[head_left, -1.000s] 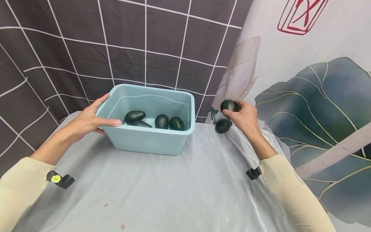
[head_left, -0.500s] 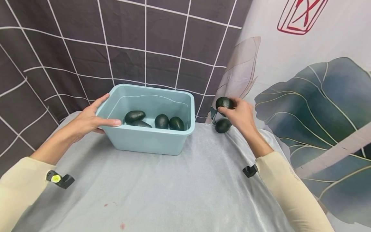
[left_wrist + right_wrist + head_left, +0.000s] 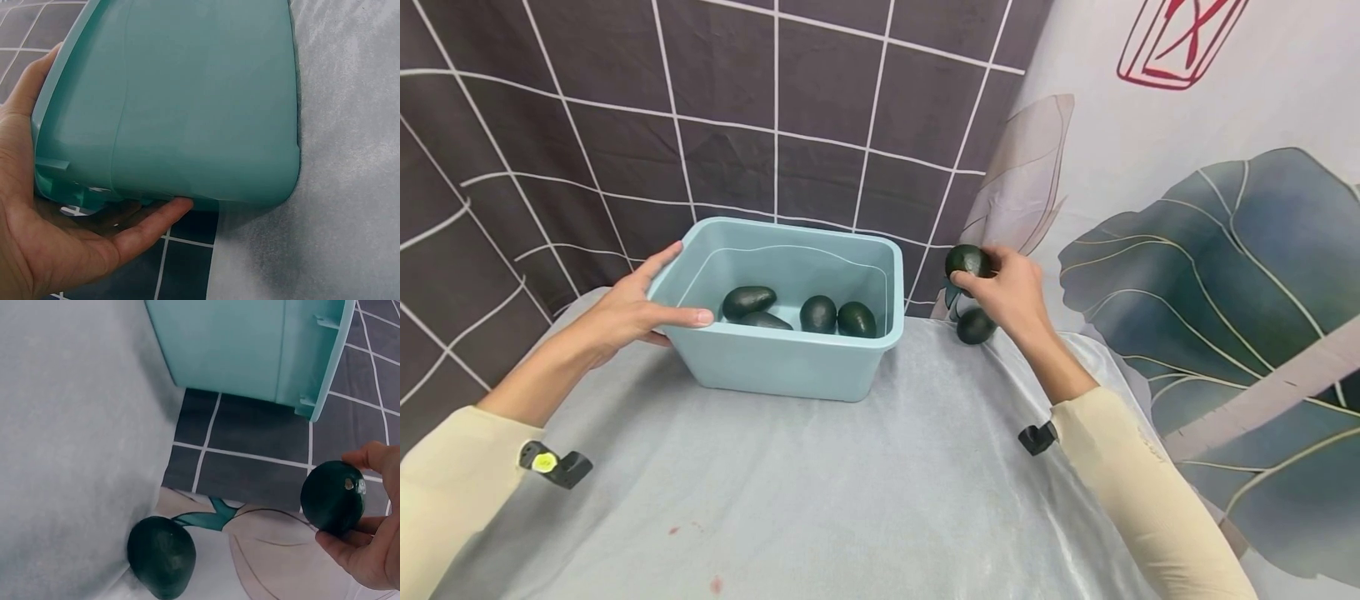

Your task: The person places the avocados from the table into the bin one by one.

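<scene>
A light blue plastic bin [image 3: 786,367] sits upright on a grey cloth and holds several dark green avocados [image 3: 749,302]. My left hand [image 3: 625,315] grips the bin's left end, thumb along the front rim and fingers against the outside, seen closer in the left wrist view [image 3: 62,244]. To the bin's right, my right hand [image 3: 1018,292] pinches one avocado [image 3: 966,260] between thumb and fingers, above the cloth. Just below it, another avocado [image 3: 976,327] lies on the cloth near its back edge; the right wrist view shows this avocado [image 3: 161,557] apart from the hand.
The grey cloth [image 3: 820,500] covers the work surface. Behind the bin hangs a dark curtain [image 3: 827,100] with a white grid. A pale leaf-patterned sheet [image 3: 1195,250] hangs on the right.
My right hand has moved left and slightly up with the avocado, toward the bin. My left hand and the bin have stayed put.
</scene>
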`<state>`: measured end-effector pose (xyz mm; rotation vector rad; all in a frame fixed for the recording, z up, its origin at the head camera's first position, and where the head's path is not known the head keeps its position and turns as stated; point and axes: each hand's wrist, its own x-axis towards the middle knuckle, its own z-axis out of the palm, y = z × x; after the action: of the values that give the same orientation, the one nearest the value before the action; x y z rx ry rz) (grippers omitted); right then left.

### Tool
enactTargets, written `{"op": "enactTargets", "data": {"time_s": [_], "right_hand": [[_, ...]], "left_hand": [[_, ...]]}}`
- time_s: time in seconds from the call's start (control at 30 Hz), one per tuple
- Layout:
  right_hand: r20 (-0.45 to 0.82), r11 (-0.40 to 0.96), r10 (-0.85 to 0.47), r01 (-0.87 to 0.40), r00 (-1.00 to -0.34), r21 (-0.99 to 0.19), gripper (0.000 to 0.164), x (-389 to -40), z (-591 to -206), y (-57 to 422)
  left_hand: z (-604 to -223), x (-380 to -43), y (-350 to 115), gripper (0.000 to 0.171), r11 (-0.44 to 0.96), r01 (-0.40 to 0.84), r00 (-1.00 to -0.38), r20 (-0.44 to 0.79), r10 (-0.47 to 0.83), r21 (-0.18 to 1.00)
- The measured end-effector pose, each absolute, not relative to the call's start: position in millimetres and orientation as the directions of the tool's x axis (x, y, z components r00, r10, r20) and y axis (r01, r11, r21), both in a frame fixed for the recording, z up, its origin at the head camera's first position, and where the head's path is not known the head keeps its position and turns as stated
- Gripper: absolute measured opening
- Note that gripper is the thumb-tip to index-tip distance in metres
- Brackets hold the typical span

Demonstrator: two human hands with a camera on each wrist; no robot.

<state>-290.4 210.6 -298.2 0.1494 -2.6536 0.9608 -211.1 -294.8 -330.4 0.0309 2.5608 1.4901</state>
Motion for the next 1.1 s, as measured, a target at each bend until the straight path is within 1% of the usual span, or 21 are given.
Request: {"op": "enactTargets", "data": {"time_s": [0.57,0.9,1.1], "right_hand": [[0.324,0.745,-0.035,-0.241,-0.945,-0.622,0.067,-291,-297,192],[0.329,0.741,-0.06,-0.263,-0.942,-0.618,0.072,-291,-289,179],[0.322,0.726,-0.06,-0.263,-0.945,-0.636,0.076,-290,-283,172]], "left_hand": [[-330,-210,-293,0.128,0.496,-0.076,-0.984,-0.145,0.102,0.865],[-329,-210,-293,0.128,0.493,-0.078,-0.984,-0.147,0.103,0.867],[-329,-210,-294,0.128,0.495,-0.077,-0.984,-0.145,0.102,0.865]]}}
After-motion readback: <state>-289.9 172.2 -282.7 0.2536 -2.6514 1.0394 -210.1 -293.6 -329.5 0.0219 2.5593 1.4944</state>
